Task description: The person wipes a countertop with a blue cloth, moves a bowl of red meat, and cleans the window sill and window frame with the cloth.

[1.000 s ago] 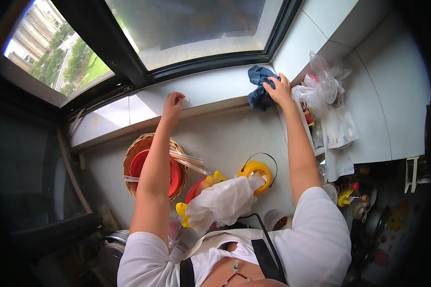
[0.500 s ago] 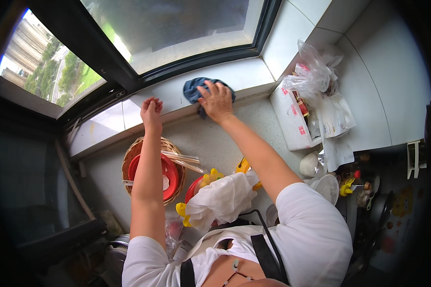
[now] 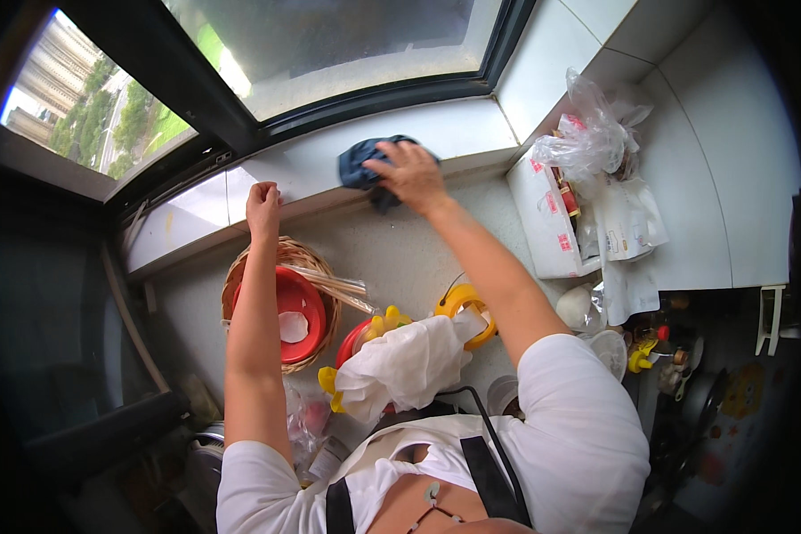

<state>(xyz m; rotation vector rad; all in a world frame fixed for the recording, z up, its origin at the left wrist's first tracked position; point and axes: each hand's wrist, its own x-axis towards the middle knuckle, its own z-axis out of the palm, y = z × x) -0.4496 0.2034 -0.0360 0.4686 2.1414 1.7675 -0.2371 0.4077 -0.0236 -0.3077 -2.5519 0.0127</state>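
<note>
A dark blue cloth (image 3: 361, 164) lies bunched on the white tiled window sill (image 3: 316, 178), with a loose end hanging over the front edge. My right hand (image 3: 411, 173) presses down on its right part, fingers bent over the fabric. Further left, my left hand (image 3: 263, 211) hovers by the sill's front edge with its fingers curled in. Nothing shows between those fingers. Below my left forearm stands a wicker basket (image 3: 327, 307) with a red bowl (image 3: 310, 338) inside it. Wrapped sticks (image 3: 334, 287) lie across the basket's rim.
A white box (image 3: 543, 227) with plastic bags (image 3: 587, 142) stands on the right by the tiled wall. Nearer me are a white cloth (image 3: 405, 369), yellow gloves (image 3: 387, 320) and a round yellow thing (image 3: 463, 303). The dark window frame (image 3: 374, 98) borders the sill.
My right hand has shifted slightly, and the cloth under it is bunched more tightly. My left hand has moved a little left and down, its fingers curling further in.
</note>
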